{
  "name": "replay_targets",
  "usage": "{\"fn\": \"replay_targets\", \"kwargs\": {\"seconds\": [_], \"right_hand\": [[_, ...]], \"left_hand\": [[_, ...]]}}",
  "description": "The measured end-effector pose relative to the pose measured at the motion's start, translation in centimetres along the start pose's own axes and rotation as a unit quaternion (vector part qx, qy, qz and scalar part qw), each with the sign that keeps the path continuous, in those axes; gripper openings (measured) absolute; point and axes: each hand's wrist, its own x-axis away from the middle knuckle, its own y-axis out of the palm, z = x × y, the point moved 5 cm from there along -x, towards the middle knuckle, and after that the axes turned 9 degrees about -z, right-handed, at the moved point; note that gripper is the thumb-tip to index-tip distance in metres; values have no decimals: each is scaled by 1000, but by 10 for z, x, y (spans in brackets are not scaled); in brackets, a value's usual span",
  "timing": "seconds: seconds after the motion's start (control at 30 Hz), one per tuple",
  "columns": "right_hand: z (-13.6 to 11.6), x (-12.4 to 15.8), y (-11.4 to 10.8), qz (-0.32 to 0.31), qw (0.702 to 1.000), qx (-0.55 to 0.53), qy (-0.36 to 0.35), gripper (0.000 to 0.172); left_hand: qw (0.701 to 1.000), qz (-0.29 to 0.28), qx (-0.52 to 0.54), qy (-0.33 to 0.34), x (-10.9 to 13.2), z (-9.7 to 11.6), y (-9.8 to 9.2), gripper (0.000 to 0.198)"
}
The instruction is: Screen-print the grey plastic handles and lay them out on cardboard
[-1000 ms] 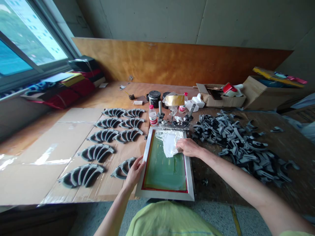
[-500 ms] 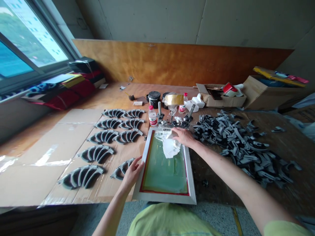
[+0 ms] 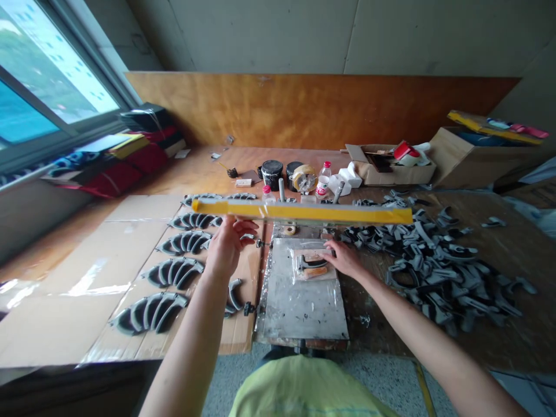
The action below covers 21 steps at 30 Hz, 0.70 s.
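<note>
The screen printing frame (image 3: 304,213) is tilted up and seen edge-on, with yellow tape along its near edge. My left hand (image 3: 228,243) is at the left part of that edge from below, fingers curled and partly hidden behind it. Under the frame lies a grey metal base plate (image 3: 299,313) carrying a small clear-wrapped jig. A curved grey plastic part (image 3: 313,265) sits on the jig beside an orange-brown strip (image 3: 314,272). My right hand (image 3: 343,258) has its fingertips closed at the part's right end.
Rows of curved grey parts (image 3: 150,313) stand on cardboard to the left. A heap of similar parts (image 3: 434,266) lies to the right. Behind the frame are black tubs (image 3: 272,174), a tape roll (image 3: 304,178), red-capped bottles (image 3: 322,184) and an open carton (image 3: 395,176).
The frame has swung up from lying flat, uncovering the plate and jig. My left hand rose with its edge. My right hand left the white squeegee area and came down to the grey part.
</note>
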Motion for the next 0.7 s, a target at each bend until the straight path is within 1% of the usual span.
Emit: {"fn": "replay_targets", "kwargs": {"seconds": [0.07, 0.1, 0.13, 0.17, 0.2, 0.23, 0.27, 0.3, 0.33, 0.37, 0.4, 0.43, 0.47, 0.5, 0.53, 0.57, 0.6, 0.63, 0.67, 0.7], "right_hand": [[-14, 6, 22, -38, 998, 27, -42, 37], [-21, 8, 28, -53, 996, 42, -55, 34], [-30, 10, 31, -59, 995, 54, -61, 29], [-40, 12, 31, -52, 995, 58, -59, 22], [-52, 16, 30, -38, 996, 56, -59, 17], [-67, 21, 29, -20, 996, 54, -66, 14], [-85, 27, 29, -3, 995, 54, -84, 12], [-103, 35, 33, 5, 992, 59, -114, 13], [-121, 42, 38, -2, 985, 66, -160, 14], [-134, 49, 45, -19, 975, 70, -210, 16], [-139, 56, 50, -40, 966, 68, -246, 19], [-134, 62, 52, -58, 963, 61, -257, 21], [-118, 65, 50, -67, 969, 53, -231, 23], [-91, 68, 44, -72, 982, 49, -167, 26], [-55, 71, 34, -70, 994, 54, -69, 28], [-13, 77, 22, -73, 993, 80, 52, 31], [31, 86, 9, -90, 973, 120, 176, 35], [72, 97, -2, -119, 936, 154, 293, 37], [104, 106, -12, -135, 917, 164, 338, 33], [130, 114, -18, -148, 906, 168, 360, 29]], "left_hand": [[1000, 14, 14, 13, -2, 0, 3, 44], [999, 30, 19, 18, 3, -6, 3, 44], [999, 46, 18, 8, 13, -17, 3, 46], [998, 48, 9, -32, 25, -34, 5, 48], [995, 44, -3, -90, 40, -56, 8, 50], [983, 20, -25, -181, 59, -83, 13, 53], [959, -20, -37, -279, 79, -110, 20, 55], [944, -21, -29, -328, 98, -131, 22, 55], [935, -18, -14, -355, 113, -148, 22, 51], [931, -6, 0, -366, 125, -161, 18, 47], [932, 16, 9, -362, 133, -170, 10, 41], [934, 43, 10, -354, 138, -175, -5, 37], [935, 79, -1, -346, 142, -177, -25, 34], [933, 122, -19, -339, 146, -177, -51, 34], [927, 173, -43, -331, 151, -175, -80, 36], [916, 223, -70, -326, 157, -173, -111, 40], [903, 266, -102, -320, 165, -171, -140, 42], [888, 292, -143, -325, 173, -169, -166, 45], [871, 302, -189, -338, 182, -169, -187, 49], [854, 299, -234, -355, 189, -170, -203, 53]]}}
